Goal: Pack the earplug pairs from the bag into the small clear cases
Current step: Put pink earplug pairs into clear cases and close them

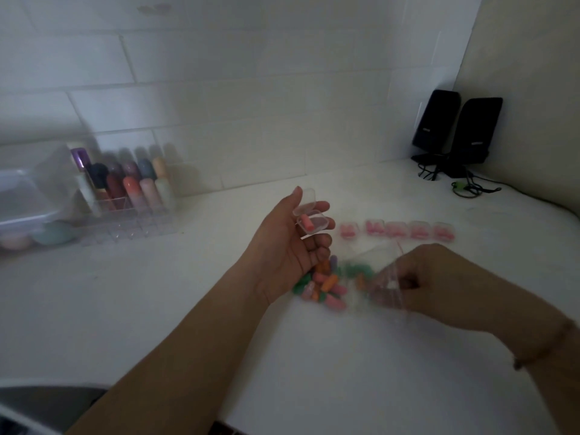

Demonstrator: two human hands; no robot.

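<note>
Five filled cases (397,233) lined up on tabletop (188,309); left hand (292,246) cradling open case (309,219) with one earplug (307,222), right hand (439,284) pinching bag (373,277), many earplugs (323,285) left.

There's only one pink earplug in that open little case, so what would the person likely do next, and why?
Probably draw a second pink earplug out of the bag with the right hand, whose fingers are already in the bag's mouth, and drop it into the open case held by the left hand. That case holds one earplug, while the cases in the row look filled with pink.
</note>
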